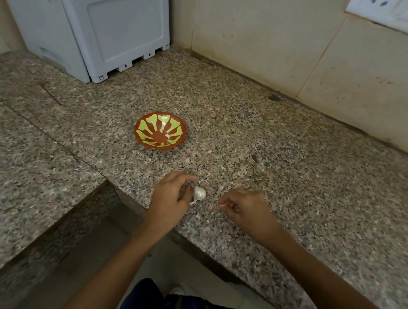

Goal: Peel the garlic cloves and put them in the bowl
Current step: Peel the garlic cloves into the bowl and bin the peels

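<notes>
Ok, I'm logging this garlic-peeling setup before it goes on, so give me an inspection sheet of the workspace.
Surface: speckled granite counter, L-shaped, with a seam line on the left part.
Job's things: garlic bulb on the counter near the front edge; red bowl with yellow-green pattern behind it, one small pale piece inside.
Clutter: dark spot by the wall; otherwise nothing seen.
Grippers: left hand touches the bulb; right hand pinches a small pale scrap, apart from the bulb.
Cables: nothing seen.
Surroundings: white plastic appliance in the corner, tiled wall, switch plate at the upper right.
</notes>
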